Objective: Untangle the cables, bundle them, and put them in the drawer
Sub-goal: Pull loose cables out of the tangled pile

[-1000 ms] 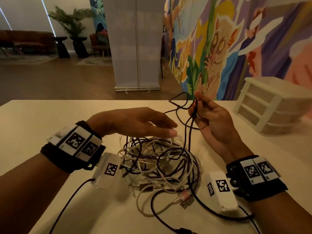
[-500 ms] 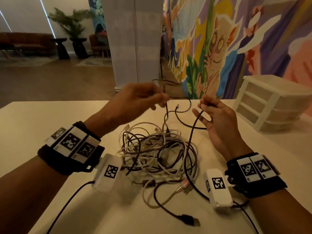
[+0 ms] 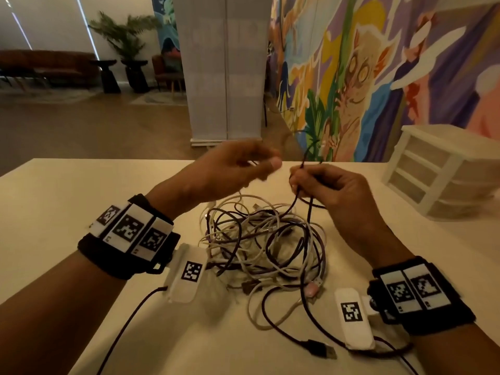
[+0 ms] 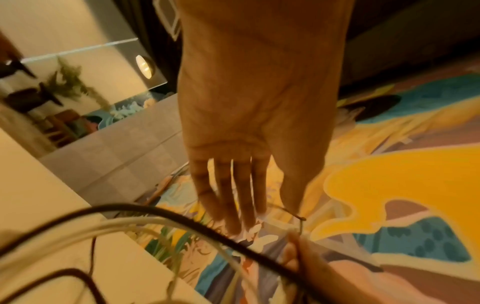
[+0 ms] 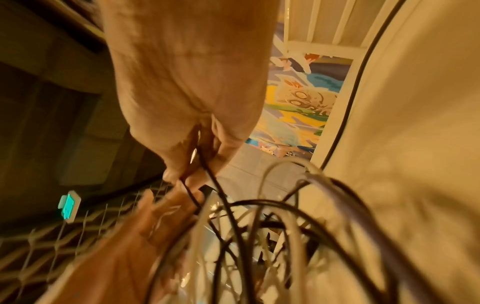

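A tangle of white and dark cables (image 3: 259,244) lies on the pale table (image 3: 81,212). My right hand (image 3: 297,180) grips a dark cable (image 3: 308,212) above the pile, fingers curled round it, and a loop of it stands up past the knuckles. In the right wrist view the right hand (image 5: 197,170) holds two strands of this cable (image 5: 221,191). My left hand (image 3: 270,161) hovers blurred just left of the right one. In the left wrist view the left hand (image 4: 275,209) pinches a thin dark strand (image 4: 296,215) between thumb and forefinger, its other fingers straight.
A white plastic drawer unit (image 3: 443,169) stands at the table's right, all drawers closed. A dark USB plug (image 3: 322,350) lies on the table in front of the pile. Behind the far table edge are a painted wall and a white panel.
My left hand lifted off the pile, took a dark strand and moved right, close to my right hand. The right hand kept its hold and curled tighter round its cable.
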Demonstrator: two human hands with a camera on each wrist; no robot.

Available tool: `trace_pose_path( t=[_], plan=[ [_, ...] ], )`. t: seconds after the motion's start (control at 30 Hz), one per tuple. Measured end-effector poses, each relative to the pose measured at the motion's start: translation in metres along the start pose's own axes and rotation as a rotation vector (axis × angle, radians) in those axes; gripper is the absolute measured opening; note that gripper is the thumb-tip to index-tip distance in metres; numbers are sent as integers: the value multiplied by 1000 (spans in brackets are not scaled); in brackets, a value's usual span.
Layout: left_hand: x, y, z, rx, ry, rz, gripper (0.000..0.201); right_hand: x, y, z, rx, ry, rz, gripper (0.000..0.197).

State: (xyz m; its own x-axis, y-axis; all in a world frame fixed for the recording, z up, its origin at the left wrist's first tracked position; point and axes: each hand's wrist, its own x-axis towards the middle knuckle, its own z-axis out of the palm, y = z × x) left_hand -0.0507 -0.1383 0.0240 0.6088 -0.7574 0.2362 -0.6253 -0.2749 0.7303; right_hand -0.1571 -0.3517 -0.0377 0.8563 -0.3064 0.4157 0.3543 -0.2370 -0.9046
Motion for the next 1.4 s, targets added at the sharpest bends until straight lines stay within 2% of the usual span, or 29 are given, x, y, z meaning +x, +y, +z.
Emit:
trace_pose_path(
  t=[0.07,0.13,0.23,0.33,0.47,0.57,0.7,0.8,0.87,0.93,1.03,1.17,1.23,1.3,1.4],
  plan=[
    [-5,-12,5,118,-200,-25,32,5,0,-6,177,126,9,23],
    [-11,-20,10,204,-278,-31,31,10,-3,-13,355,228,54,22],
    [-13,-18,11,201,-230,-62,32,17,-4,-25,578,331,108,26],
    [-7,-13,12,135,-170,-49,30,22,-1,-32,751,382,125,44],
    [3,-10,24,203,-168,-13,46,21,-3,-29,892,327,145,52],
    [6,-7,40,234,-149,65,42,20,-7,-26,1000,291,164,50],
    [8,-1,48,176,-32,124,26,19,-5,-24,957,261,177,46],
    [11,4,38,62,80,123,25,19,-2,-26,927,279,244,34],
    [10,4,25,-114,192,93,26,19,1,-27,774,293,313,26],
    [7,2,9,-303,277,78,29,17,7,-29,506,273,378,26],
    [3,-7,-10,-451,404,68,30,14,13,-32,205,96,439,29],
    [-3,-34,-25,-613,525,22,31,8,3,-35,26,-285,471,39],
    [-8,-50,-31,-701,591,-22,25,7,-1,-39,-31,-405,461,36],
    [-16,-65,-37,-750,666,-82,22,8,1,-41,-31,-409,442,36],
    [-25,-90,-37,-757,755,-187,20,13,9,-39,24,-224,426,36]
  ],
)
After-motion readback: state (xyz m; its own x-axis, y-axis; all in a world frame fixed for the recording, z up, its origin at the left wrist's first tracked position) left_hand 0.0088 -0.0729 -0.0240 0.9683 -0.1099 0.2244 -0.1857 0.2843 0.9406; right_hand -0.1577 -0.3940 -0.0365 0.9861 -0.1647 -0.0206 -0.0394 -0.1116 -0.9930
